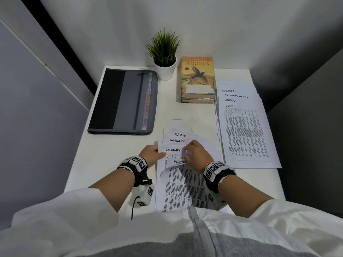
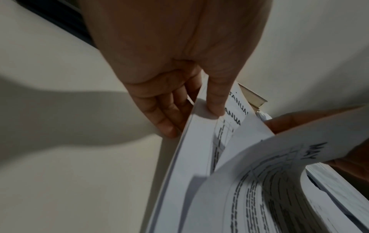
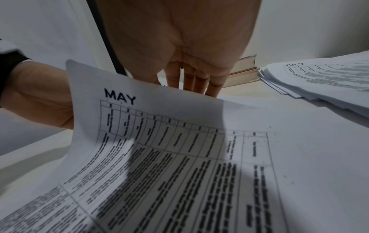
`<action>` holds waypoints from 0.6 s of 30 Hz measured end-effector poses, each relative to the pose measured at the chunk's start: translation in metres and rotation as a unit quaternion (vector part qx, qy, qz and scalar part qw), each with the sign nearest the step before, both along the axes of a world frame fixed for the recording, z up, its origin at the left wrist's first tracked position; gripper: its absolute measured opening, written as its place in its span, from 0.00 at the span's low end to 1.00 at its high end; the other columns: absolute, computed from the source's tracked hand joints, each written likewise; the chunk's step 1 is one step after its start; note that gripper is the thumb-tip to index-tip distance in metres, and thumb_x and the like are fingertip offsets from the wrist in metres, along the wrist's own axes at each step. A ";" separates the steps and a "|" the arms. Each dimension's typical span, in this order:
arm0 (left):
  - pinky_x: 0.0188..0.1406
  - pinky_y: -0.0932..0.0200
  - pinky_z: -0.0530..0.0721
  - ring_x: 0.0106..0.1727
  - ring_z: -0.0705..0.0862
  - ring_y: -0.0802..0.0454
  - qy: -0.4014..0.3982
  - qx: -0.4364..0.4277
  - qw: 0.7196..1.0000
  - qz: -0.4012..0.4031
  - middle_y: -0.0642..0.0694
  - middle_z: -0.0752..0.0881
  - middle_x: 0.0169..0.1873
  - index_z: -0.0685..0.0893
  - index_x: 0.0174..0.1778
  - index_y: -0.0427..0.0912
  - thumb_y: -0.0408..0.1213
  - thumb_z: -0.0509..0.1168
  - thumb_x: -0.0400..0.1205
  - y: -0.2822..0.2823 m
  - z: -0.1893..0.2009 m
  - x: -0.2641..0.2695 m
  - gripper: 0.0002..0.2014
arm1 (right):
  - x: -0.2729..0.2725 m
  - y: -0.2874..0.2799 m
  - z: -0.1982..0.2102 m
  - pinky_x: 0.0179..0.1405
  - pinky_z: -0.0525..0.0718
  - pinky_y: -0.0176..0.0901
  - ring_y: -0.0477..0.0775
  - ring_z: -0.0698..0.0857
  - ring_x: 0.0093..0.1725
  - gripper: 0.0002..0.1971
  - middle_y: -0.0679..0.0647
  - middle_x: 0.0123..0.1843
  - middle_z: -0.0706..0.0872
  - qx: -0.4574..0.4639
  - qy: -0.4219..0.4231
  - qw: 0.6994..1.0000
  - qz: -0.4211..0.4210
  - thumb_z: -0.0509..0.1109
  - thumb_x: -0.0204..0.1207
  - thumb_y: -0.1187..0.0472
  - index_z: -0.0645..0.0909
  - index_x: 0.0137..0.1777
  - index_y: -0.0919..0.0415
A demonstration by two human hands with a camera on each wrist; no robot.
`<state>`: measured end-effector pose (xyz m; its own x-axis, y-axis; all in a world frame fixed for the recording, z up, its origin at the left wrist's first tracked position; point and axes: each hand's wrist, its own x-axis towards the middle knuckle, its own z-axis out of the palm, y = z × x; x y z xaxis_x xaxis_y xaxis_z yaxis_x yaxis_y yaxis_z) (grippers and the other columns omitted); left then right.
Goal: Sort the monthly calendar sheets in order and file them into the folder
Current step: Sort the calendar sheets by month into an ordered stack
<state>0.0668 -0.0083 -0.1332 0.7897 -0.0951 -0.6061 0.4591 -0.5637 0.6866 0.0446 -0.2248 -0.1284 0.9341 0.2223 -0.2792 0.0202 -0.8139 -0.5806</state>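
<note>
Left hand pinching the left edge of the near stack, thumb on top, fingers curled below. Right hand bent over the middle of the same stack, fingertips leafing up the top corners; exact grip of right fingers hard to tell, seem to press and lift rather than clamp. Headings visible there: MARCH, JANUARY twice, FEBRUARY, and MAY on a lifted, curling sheet.

To do well, probably: keep the left pinch firm so the stack does not slide; lift only one corner at a time; read each heading fully before pulling; watch the two JANUARY sheets, easy to confuse as one; avoid creasing the curling MAY sheet.

Second pile lying well apart on the right, fanned: OCTOBER, SEPTEMBER, AUGUST, JULY on top. Folder closed, far left, colour tabs at its right side, not yet used.

White desk, smooth. Potted plant and books at the back. Plain white wall behind, grey panels on both sides.
</note>
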 end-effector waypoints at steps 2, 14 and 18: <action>0.53 0.48 0.84 0.48 0.87 0.41 0.003 -0.009 1.000 0.011 0.38 0.90 0.47 0.89 0.47 0.38 0.39 0.71 0.80 0.000 0.001 -0.001 0.08 | 0.000 0.000 0.000 0.52 0.80 0.43 0.55 0.77 0.59 0.14 0.55 0.62 0.74 0.003 -0.008 1.000 0.001 0.65 0.77 0.61 0.79 0.61 0.61; 0.68 0.48 0.77 0.62 0.81 0.46 -0.071 0.014 0.988 0.136 0.47 0.81 0.58 0.77 0.65 0.43 0.51 0.65 0.83 -0.012 0.009 -0.004 0.20 | -0.004 -0.007 0.006 0.50 0.77 0.50 0.54 0.75 0.53 0.08 0.52 0.50 0.81 -0.057 -0.049 0.997 0.031 0.64 0.78 0.54 0.80 0.47 0.58; 0.53 0.58 0.76 0.52 0.80 0.49 -0.066 0.031 0.993 0.098 0.49 0.81 0.47 0.77 0.63 0.38 0.39 0.65 0.84 -0.015 0.011 -0.007 0.15 | -0.008 -0.009 0.009 0.38 0.73 0.47 0.53 0.75 0.40 0.12 0.51 0.34 0.78 -0.019 -0.035 0.999 0.006 0.61 0.80 0.56 0.75 0.34 0.55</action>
<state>0.0600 -0.0232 -0.1224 0.8620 0.1014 -0.4967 0.4727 -0.5151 0.7150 0.0371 -0.2341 -0.1190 0.9492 0.2234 -0.2215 0.0688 -0.8345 -0.5467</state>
